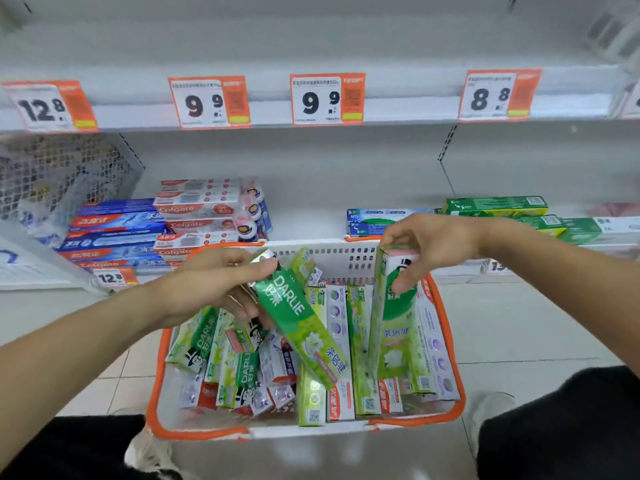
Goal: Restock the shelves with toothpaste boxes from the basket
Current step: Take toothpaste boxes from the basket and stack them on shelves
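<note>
- Head view: left hand grips a tilted green box above the basket; right hand pinches an upright green box by its top.
- Risk: pinch at one end, likely slip back onto loose boxes.
- Risk: mixing brands on the lower shelf.
- Legible: "DARLIE"; "Colgate" on shelved boxes; price tags 12.8, 9.9, 8.8.

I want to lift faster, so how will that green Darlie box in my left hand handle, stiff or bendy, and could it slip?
The Darlie box looks like straight-edged carton, so probably stiff. It is long and the left hand holds one end, so it may swing. Its surface shines, so perhaps slippery.
</note>
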`<action>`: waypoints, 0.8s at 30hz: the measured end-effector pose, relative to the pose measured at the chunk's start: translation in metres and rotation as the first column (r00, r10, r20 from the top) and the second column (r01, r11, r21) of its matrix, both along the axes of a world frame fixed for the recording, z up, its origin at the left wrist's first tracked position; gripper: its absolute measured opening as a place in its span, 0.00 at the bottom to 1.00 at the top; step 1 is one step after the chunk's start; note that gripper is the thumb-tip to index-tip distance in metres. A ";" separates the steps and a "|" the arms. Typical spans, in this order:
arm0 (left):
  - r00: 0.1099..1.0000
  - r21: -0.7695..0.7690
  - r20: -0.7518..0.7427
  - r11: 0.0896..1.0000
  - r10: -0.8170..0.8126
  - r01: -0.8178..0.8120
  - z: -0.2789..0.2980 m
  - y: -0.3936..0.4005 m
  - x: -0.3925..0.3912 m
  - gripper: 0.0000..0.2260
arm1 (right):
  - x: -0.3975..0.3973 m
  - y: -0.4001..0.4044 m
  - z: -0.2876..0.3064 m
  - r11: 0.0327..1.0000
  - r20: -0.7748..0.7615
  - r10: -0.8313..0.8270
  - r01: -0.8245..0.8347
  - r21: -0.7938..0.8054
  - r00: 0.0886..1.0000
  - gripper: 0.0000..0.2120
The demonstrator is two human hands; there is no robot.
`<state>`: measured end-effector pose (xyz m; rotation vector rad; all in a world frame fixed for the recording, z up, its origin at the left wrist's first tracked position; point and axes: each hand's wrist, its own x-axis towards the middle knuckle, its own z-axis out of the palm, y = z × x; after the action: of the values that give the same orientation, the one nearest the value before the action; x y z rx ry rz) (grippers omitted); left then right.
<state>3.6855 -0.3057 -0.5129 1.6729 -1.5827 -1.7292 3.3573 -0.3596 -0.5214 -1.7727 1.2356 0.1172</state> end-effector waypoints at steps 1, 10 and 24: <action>1.000 -0.003 -0.007 1.000 -0.013 0.013 0.000 -0.003 0.003 0.21 | 0.002 0.000 0.004 0.998 0.033 -0.062 0.063 -0.018 0.998 0.24; 0.979 0.142 0.018 0.970 -0.203 0.198 -0.005 -0.025 0.016 0.22 | 0.020 0.019 0.030 0.930 0.140 -0.225 0.255 -0.264 0.964 0.20; 0.983 0.157 0.053 0.973 -0.177 0.167 -0.007 -0.020 -0.005 0.17 | -0.061 0.063 -0.002 0.771 -0.027 -0.563 0.536 0.343 0.826 0.23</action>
<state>3.6802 -0.3260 -0.5195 1.7235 -1.7108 -1.9424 3.2962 -0.2967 -0.5235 -1.0547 1.5288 -0.0795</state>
